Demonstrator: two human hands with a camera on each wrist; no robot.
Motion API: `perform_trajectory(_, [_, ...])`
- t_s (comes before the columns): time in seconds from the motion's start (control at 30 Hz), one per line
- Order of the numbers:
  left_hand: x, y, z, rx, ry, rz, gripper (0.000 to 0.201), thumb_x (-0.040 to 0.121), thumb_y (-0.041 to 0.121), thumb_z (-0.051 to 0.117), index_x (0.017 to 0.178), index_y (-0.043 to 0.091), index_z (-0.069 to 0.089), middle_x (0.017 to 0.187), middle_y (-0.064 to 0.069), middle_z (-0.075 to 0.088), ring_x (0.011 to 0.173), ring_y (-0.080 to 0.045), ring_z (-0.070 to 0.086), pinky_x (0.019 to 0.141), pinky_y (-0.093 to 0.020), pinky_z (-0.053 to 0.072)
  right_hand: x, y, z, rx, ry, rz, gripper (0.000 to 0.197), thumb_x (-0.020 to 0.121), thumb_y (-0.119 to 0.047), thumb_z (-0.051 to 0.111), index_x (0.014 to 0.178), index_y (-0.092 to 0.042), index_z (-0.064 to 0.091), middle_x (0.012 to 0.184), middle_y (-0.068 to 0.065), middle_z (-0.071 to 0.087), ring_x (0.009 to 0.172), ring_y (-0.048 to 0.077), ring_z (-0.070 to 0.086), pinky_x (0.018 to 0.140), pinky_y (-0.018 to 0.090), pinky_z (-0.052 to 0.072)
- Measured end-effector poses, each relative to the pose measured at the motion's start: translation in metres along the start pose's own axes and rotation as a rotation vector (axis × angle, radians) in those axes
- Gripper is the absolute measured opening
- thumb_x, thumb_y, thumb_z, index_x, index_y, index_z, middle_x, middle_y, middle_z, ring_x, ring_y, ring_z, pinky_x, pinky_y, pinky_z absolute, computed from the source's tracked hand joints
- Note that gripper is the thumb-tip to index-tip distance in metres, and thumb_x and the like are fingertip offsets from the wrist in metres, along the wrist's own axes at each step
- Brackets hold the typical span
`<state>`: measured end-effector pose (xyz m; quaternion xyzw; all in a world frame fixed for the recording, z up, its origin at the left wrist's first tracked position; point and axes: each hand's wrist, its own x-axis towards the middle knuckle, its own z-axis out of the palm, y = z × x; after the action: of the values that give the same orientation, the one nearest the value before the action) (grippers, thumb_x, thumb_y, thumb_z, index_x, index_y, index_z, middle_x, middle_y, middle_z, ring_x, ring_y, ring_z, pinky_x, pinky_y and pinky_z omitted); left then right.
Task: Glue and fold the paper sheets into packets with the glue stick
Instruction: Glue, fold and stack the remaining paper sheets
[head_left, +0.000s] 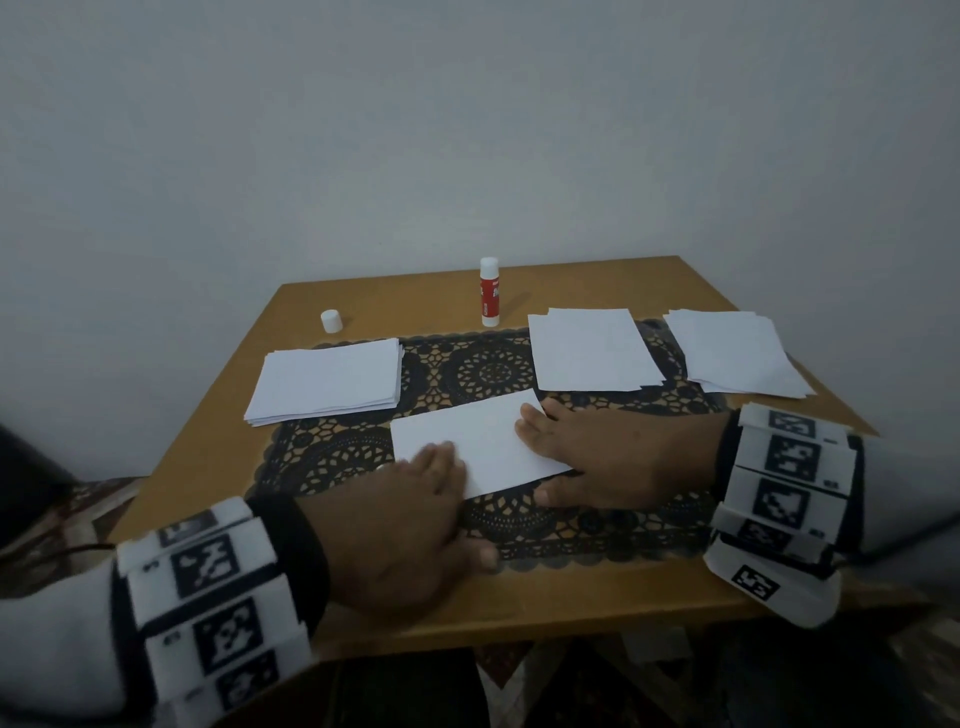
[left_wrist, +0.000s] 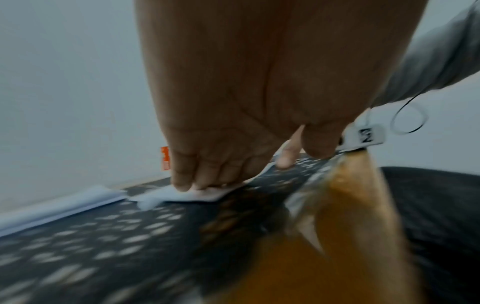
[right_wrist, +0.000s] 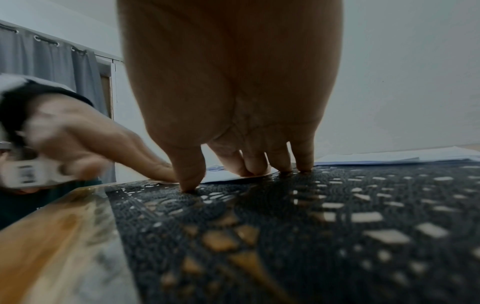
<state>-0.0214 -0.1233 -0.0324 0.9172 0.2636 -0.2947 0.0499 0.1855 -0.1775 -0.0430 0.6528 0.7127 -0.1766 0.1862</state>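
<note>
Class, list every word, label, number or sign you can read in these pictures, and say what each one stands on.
No text can be read for certain.
Red label of the upright white glue stick: white lettering, too small and blurred to read.
Black-and-white square marker tags on the white wrist bands: coded patterns, not words; tiny marks beside them are unreadable.
White paper stacks: blank.

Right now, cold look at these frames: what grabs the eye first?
Both hands pressed flat on one folded white sheet at the middle of the black lace mat: left hand on its near-left corner, right hand on its right end. Next, the red glue stick standing uncapped at the table's far edge, its white cap off to the left.
</note>
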Motion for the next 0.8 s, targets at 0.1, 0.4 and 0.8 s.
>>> perform_trajectory(0.1, [0.008,0.013,-0.007,-0.040,0.024,0.073,0.082,0.094,0.063,0.021,0.151,0.013,-0.011,0.157,-0.006,-0.019,0.146,-0.017,-0.011,0.121,-0.038,0.006,0.001,0.001,0.000,0.004,0.000,0.007,0.078,0.100,-0.055,0.031,0.155,-0.018,-0.011,0.161,0.000,-0.018,0.149,0.017,-0.014,0.120,0.034,0.004])
perform_trajectory(0.4, [0.024,0.003,-0.017,-0.063,0.050,0.116,0.075,0.096,0.058,0.028,0.153,0.020,-0.003,0.159,0.001,-0.011,0.147,-0.013,-0.002,0.120,-0.034,0.007,0.002,0.002,0.000,0.020,0.010,0.007,0.078,0.100,-0.055,0.032,0.155,-0.018,-0.009,0.162,0.000,-0.016,0.149,0.017,-0.012,0.120,0.033,0.004])
perform_trajectory(0.8, [0.044,-0.030,-0.029,-0.127,0.242,-0.145,0.084,0.082,0.069,0.049,0.146,0.021,0.026,0.146,-0.005,0.032,0.131,-0.023,0.033,0.106,-0.038,0.036,0.001,0.001,0.000,0.040,0.029,0.008,0.079,0.099,-0.055,0.035,0.156,-0.020,-0.007,0.162,-0.002,-0.014,0.150,0.016,-0.009,0.120,0.033,0.006])
